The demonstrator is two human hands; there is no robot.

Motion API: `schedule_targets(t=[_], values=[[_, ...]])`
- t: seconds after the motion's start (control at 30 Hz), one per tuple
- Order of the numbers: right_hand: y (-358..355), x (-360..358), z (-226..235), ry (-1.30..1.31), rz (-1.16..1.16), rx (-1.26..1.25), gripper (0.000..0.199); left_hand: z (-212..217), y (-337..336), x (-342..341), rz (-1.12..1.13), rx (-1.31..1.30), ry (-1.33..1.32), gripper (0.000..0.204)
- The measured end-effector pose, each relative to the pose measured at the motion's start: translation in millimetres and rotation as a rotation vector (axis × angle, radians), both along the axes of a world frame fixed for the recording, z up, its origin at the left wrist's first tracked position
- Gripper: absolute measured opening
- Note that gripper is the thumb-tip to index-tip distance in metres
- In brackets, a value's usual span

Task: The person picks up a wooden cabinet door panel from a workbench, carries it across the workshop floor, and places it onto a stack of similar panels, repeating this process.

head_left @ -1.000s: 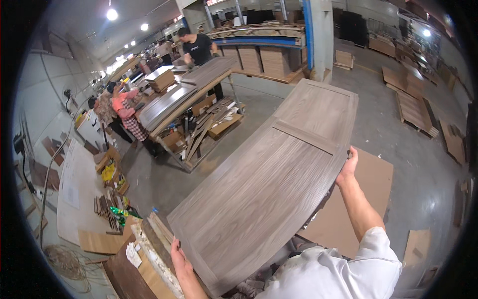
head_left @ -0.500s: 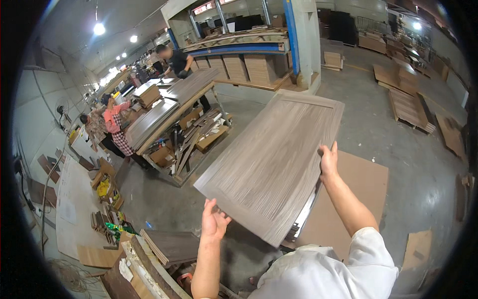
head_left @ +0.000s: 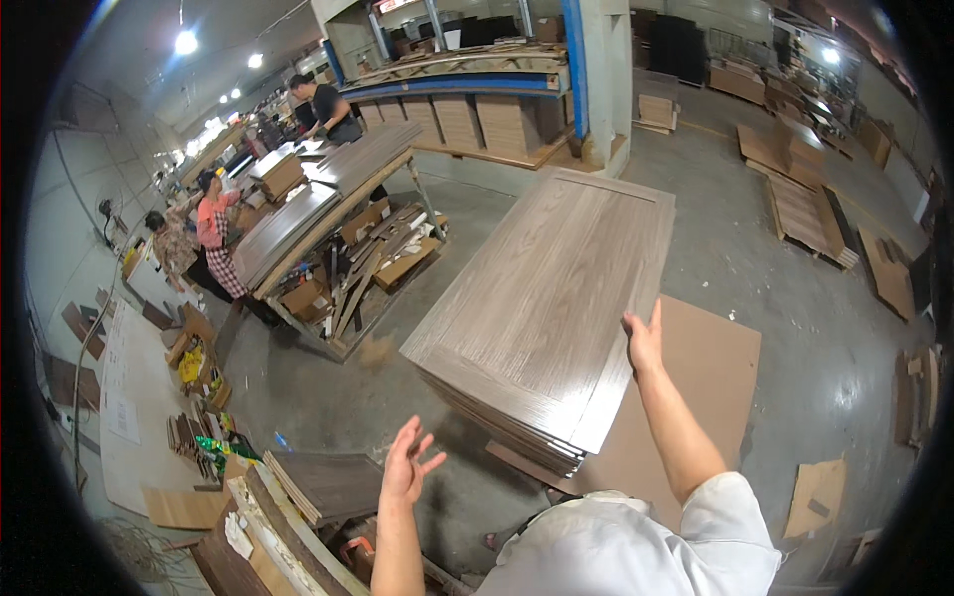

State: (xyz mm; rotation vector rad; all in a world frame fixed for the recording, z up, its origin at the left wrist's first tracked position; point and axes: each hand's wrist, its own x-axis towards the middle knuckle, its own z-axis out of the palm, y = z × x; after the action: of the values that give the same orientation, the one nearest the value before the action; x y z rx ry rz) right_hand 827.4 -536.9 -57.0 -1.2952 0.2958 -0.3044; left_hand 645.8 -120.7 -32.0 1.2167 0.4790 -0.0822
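A long grey-brown wood-grain panel (head_left: 556, 288) lies flat on top of a stack of like panels (head_left: 517, 427) in front of me. My right hand (head_left: 644, 338) presses flat against the panel's right edge, fingers straight. Off to the lower left, my left hand (head_left: 407, 465) hangs in the air with its fingers spread, holding nothing and touching nothing. Brown cardboard (head_left: 696, 387) lies on the floor under the stack.
A long workbench (head_left: 318, 199) loaded with panels and offcuts stands to the left, with people at it. A smaller pile of dark boards (head_left: 323, 484) sits near my left hand. More board stacks (head_left: 805, 209) and cardboard sheets lie on the concrete floor at right.
The panel came down from a raised tilt and now lies flat on the stack. My left hand let go of its near end and pulled back; my right hand stays on the edge.
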Motion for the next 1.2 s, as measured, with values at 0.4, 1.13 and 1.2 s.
schedule_targets(t=[0.4,1.13,1.2], values=[[15,-13,-11,-0.060,-0.258,-0.463,0.067,-84,8,-121,0.028,-0.402,0.180,0.062],[604,-126,-124,-0.116,1.137,-0.730,0.028,-91,344,-314,0.493,1.268,0.330,0.040],[659,-141,-171,-0.035,1.362,-0.712,0.031,-132,376,-360,0.767,1.443,0.855,0.053]])
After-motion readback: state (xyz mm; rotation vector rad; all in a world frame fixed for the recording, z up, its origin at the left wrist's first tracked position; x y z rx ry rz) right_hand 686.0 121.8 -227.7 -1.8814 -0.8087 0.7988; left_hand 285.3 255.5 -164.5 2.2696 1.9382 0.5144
